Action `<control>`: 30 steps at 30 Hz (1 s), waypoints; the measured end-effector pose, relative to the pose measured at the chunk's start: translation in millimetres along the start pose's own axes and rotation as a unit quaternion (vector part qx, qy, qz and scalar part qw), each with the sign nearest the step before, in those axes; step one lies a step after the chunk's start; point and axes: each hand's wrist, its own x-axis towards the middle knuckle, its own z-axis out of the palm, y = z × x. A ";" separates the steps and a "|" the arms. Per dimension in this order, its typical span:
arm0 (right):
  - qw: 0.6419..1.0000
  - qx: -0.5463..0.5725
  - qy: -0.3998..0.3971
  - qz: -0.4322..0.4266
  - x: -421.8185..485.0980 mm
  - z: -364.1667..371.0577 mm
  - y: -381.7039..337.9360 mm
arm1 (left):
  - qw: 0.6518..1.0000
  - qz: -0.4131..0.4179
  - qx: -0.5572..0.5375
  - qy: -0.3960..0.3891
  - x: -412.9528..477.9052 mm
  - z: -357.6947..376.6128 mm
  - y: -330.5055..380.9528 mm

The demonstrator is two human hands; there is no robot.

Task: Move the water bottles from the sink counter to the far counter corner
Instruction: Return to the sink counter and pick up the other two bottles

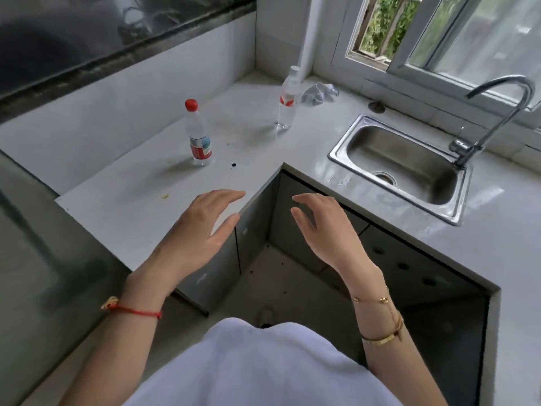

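Observation:
Two clear water bottles stand upright on the white L-shaped counter (123,206). The red-capped bottle (198,136) with a red label is on the left arm of the counter. A white-capped bottle (288,101) stands farther back, near the inner corner by the wall. My left hand (205,227) hovers over the counter's front edge, fingers apart, holding nothing. My right hand (325,227) floats beside it over the open floor gap, also empty with spread fingers. Both hands are well short of either bottle.
A steel sink (404,168) with a curved tap (497,112) is set in the right counter below a window (439,39). A crumpled plastic wrapper (319,93) lies behind the white-capped bottle. A white pipe (307,36) runs up the corner. Small stains dot the counter.

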 end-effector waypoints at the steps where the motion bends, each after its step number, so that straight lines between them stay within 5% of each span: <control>1: 1.000 0.001 -0.004 -0.006 11.4 -2.8 4.0 | 1.000 -0.008 -0.004 0.007 9.4 0.5 1.8; 30: 0.995 0.001 0.012 -0.097 323.1 -23.9 28.2 | 0.989 -0.076 0.037 0.119 259.7 -57.1 -101.3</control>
